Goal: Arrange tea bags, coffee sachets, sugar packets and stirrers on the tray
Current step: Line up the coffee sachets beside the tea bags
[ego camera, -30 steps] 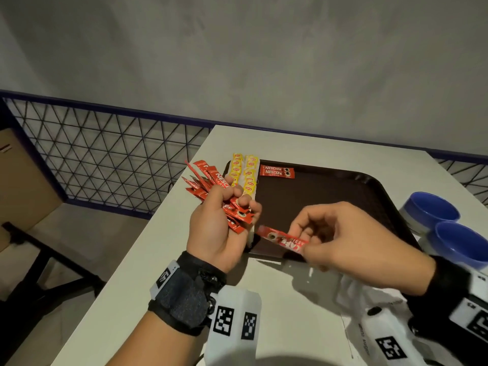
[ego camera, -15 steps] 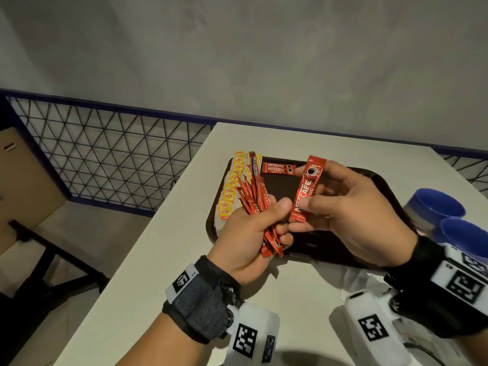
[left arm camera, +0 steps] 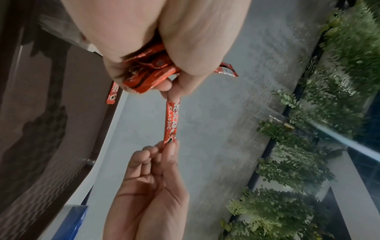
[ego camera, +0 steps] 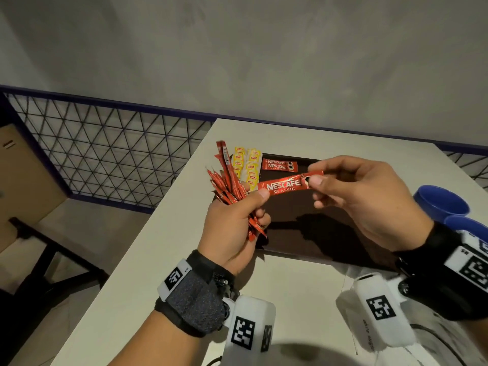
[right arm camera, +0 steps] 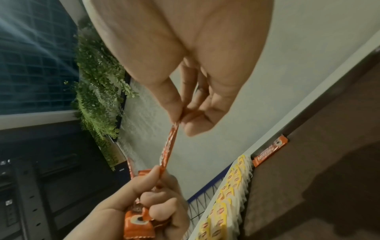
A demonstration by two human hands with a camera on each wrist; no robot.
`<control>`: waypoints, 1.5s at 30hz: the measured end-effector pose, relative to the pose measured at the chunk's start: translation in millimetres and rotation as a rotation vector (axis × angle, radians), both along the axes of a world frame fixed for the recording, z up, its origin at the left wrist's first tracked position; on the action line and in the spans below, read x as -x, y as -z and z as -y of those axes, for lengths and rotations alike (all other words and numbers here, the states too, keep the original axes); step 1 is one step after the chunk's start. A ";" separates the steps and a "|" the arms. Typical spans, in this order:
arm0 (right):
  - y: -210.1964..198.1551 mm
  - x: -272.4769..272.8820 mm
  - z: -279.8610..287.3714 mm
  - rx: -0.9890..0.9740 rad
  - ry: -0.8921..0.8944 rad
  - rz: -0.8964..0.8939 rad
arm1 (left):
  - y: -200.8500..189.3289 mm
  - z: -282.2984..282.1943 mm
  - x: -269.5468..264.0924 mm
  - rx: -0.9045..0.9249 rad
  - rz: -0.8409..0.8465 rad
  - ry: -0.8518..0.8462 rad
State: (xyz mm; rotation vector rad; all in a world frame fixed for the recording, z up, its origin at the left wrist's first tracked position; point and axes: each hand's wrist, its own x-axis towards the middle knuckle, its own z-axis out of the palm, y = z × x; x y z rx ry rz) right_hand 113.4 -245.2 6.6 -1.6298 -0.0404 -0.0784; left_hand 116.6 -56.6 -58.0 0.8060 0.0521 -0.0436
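Tea bags (ego camera: 247,165) on tray (ego camera: 317,233) left

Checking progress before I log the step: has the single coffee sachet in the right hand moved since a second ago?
Yes. The single sachet has risen from the tray's near edge to over its far half, now level.

Left hand (left arm camera: 156,40): grips a bunch of red coffee sachets (left arm camera: 148,73), thumb and finger pinching one end of a single Nescafé Classic sachet (left arm camera: 171,120). Right hand (left arm camera: 148,191): pinches the sachet's other end. Dark brown tray (left arm camera: 51,113): two sachets (left arm camera: 112,93) lying at its edge. Foliage (left arm camera: 304,162) behind
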 end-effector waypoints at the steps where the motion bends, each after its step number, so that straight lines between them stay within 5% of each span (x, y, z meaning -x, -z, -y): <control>1: -0.8 -1.6 2.6 0.050 -0.020 -0.017 | -0.2 -1.0 -0.4 0.017 -0.001 -0.021; 9: 8.5 -25.7 5.2 0.205 -0.059 -0.110 | 1.4 -8.8 -8.0 0.021 -0.041 -0.050; 16: 18.8 -115.1 23.7 0.326 0.118 -0.143 | 6.2 -6.1 -9.2 0.076 -0.076 -0.007; 24: 46.0 -176.5 28.6 0.522 0.037 -0.328 | 8.5 -5.2 -10.0 0.096 -0.089 -0.005; 45: 51.6 -202.7 18.0 0.734 0.038 -0.354 | 5.9 -1.8 -6.2 0.107 -0.077 0.030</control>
